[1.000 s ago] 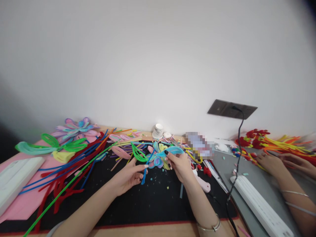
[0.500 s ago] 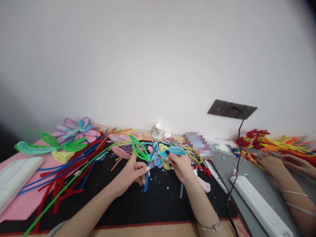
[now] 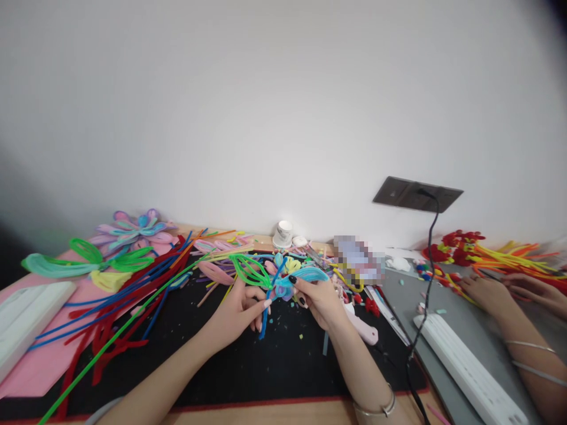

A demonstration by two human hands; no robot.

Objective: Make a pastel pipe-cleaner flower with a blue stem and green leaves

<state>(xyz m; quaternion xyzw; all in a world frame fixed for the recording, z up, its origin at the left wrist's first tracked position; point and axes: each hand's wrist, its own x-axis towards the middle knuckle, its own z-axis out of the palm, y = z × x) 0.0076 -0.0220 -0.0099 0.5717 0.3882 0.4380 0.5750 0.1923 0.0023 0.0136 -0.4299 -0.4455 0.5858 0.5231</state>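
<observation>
My left hand (image 3: 241, 311) pinches a dark-blue pipe-cleaner stem (image 3: 264, 323). A green looped pipe-cleaner leaf (image 3: 250, 271) rises from this stem, above my fingers. Between thumb and fingers, my right hand (image 3: 322, 302) grips a light-blue pipe-cleaner petal (image 3: 312, 274), its inner end close to the stem; whether the two touch I cannot tell. Behind them lie a purple-and-blue coil (image 3: 283, 288) and a yellow looped piece (image 3: 292, 264), partly covered by my hands.
Red and blue pipe cleaners (image 3: 133, 301) lie left on the black mat (image 3: 212, 378), near a finished flower (image 3: 137, 230) and a green-leaved piece (image 3: 88, 257). A white cup (image 3: 283, 234) stands by the wall. Rightward are a power strip (image 3: 469, 369), a black cable (image 3: 425, 319) and another person's hands (image 3: 485, 293).
My right hand has brought the light-blue petal left and slightly down, closer to the stem. The green leaf has tilted lower and leans more to the left.
</observation>
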